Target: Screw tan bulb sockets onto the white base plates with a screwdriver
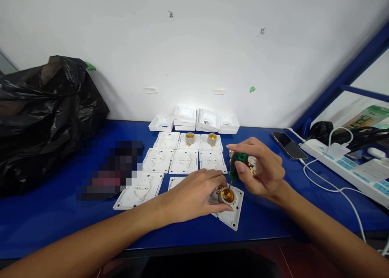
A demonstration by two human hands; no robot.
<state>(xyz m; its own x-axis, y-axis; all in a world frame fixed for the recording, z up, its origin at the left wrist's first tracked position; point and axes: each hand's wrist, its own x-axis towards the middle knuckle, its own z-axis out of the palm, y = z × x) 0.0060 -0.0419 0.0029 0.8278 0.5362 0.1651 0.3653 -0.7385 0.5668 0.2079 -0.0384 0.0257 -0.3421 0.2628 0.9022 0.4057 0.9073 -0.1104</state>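
Note:
My left hand [197,193] is closed round a grey lamp socket [227,195] with a brass-coloured inside, holding it on a white square plate [232,219] near the table's front. In my right hand [263,166] is a green and black screwdriver [235,166], tilted, its shaft reaching down into the socket. The tip is hidden inside. Left of and behind my hands lie rows of white plates [184,161]. Two plates in the back row carry sockets [190,138]. Small brass-coloured and pale parts [252,164] show partly behind my right hand.
White box covers [185,112] are stacked against the wall. A black plastic bag [45,120] fills the table's left side, with a blurred dark object [115,172] beside it. To the right are a phone [288,145], white cables and a power strip [349,166] on the blue table [261,225].

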